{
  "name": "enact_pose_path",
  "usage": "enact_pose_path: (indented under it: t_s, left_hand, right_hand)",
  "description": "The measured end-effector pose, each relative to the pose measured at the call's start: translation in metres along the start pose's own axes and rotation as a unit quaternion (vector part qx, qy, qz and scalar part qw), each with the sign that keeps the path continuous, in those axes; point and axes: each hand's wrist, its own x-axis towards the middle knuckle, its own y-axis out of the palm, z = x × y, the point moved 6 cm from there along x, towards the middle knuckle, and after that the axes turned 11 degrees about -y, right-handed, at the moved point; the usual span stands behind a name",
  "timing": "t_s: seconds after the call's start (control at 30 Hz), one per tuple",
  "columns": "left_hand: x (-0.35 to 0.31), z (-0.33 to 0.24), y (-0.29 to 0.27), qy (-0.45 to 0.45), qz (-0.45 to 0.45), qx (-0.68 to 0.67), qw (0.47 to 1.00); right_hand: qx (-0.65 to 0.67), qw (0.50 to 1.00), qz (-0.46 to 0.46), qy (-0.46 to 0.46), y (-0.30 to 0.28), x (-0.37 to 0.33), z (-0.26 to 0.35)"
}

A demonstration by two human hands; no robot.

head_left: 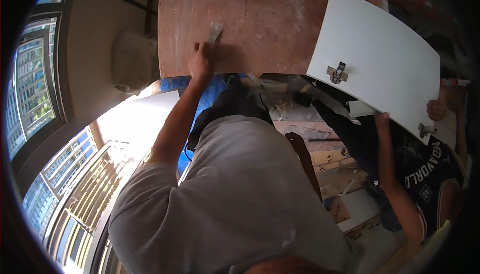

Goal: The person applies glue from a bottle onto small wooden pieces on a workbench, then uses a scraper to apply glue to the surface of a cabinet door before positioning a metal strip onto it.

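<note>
We see one flat grey-bladed scraper (215, 32) over the reddish-brown wooden surface (270, 39), the left hand (201, 64) with fingers closed around it; the right hand's fingers we cannot discern. One white rectangular panel (380, 49) bears two metal hinges (338, 73).

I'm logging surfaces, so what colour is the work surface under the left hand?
The work surface is reddish brown with pale scuffs; the head view shows it best.

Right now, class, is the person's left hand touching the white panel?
Apart: the head view shows a wide stretch of the brown board between the left hand and the white panel.
</note>
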Motion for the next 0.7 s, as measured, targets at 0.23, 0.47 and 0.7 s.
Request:
enact_pose_path:
  t_s: [0.23,0.47,0.7]
  left_hand:
    - [0.09,-0.047,-0.007,0.063,-0.052,-0.073,0.994]
    - [-0.082,-0.003,0.021,0.029,0.03,0.013,0.999]
    - [0.049,-0.057,0.035,0.068,-0.005,-0.086,0.994]
  right_hand:
    - [0.045,0.981,-0.186,0.016,-0.075,0.026,0.026]
    - [0.05,0.989,-0.139,-0.024,0.005,-0.059,-0.031]
    - [-0.063,0.992,-0.067,-0.088,0.01,-0.073,-0.085]
